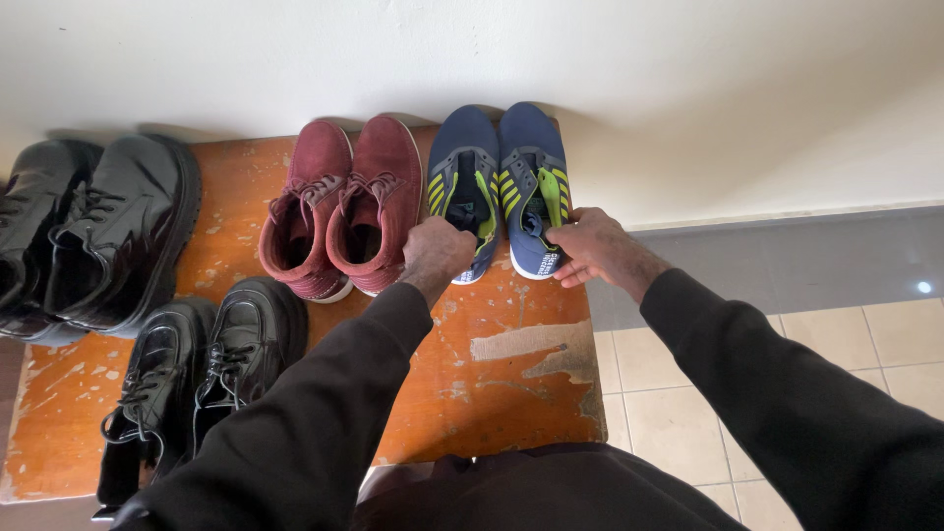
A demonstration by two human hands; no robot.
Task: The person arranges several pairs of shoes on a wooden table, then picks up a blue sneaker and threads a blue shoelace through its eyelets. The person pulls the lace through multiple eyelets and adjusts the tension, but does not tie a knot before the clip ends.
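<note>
A pair of navy sneakers with yellow-green stripes stands toes to the wall at the back right of a worn orange table [511, 374]. My left hand [436, 251] grips the heel of the left navy sneaker [464, 162]. On the heel and tongue area of the right navy sneaker [531, 162], my right hand [593, 246] is closed, fingers inside the opening. Both arms wear black sleeves.
Maroon suede lace-up boots [339, 206] stand just left of the sneakers, touching them. Black lace-up shoes [202, 369] sit at the front left, larger black boots [98, 231] at the far left. A white wall runs behind; tiled floor [787, 354] lies to the right.
</note>
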